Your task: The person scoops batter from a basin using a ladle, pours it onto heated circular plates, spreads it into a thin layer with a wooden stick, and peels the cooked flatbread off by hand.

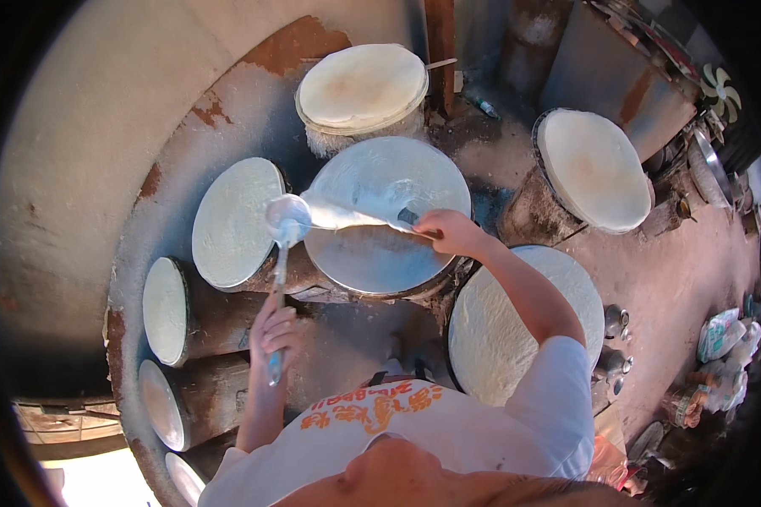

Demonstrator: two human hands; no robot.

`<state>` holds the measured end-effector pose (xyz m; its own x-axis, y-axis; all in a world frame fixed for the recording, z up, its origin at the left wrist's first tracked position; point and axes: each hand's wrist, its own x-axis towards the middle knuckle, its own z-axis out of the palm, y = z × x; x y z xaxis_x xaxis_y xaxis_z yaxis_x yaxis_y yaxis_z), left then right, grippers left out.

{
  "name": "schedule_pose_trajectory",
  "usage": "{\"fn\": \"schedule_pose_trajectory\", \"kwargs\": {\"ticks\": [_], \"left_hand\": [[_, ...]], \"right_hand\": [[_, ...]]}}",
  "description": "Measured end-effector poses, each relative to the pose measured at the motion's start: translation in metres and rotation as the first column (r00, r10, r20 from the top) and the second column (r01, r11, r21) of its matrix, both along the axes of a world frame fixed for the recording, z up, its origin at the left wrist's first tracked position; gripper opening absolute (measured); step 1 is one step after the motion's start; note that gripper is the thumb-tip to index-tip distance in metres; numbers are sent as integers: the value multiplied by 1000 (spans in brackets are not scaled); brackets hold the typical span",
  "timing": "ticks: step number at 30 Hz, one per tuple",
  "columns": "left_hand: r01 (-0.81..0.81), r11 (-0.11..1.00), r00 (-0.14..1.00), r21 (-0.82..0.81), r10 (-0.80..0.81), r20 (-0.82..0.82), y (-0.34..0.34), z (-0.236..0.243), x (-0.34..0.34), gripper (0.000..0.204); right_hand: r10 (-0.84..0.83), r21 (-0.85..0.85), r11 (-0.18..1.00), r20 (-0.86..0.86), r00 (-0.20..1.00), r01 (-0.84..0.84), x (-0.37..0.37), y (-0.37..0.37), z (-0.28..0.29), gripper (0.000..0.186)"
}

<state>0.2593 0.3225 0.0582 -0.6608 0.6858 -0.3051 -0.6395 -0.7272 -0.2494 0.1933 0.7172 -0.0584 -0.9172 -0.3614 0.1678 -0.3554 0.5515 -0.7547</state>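
Note:
My left hand [277, 334] is closed round the handle of a ladle [289, 213]. The ladle's round bowl points away from me, level with the left rim of a large round griddle [380, 266]. Over the griddle, my right hand [450, 232] grips a small flat scraper [407, 217] with a dark blade. A thin, pale sheet of batter [342, 215] shows a raised, bright edge between the ladle and the scraper. Beyond that edge, the sheet's pale surface covers the griddle's far half; the near half is bare, shiny metal.
More round griddles with pale sheets surround me: one behind [364, 89], one at far right [596, 169], one at near right [516, 329], and several along the left [237, 224]. A curved wall [68, 211] stands at left. Jars [615, 321] and bags [723, 338] lie at right.

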Motion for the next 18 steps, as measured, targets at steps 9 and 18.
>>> {"fn": "schedule_pose_trajectory", "kwargs": {"ticks": [9,18], "left_hand": [[-51,998,998,-33,49,-39,-3,10,-21,41],[46,899,990,-436,-99,-100,-3,-22,-9,19]], "right_hand": [[133,-51,990,35,990,-131,-39,12,13,38],[-200,-99,974,51,978,204,62,49,7,41]]}}
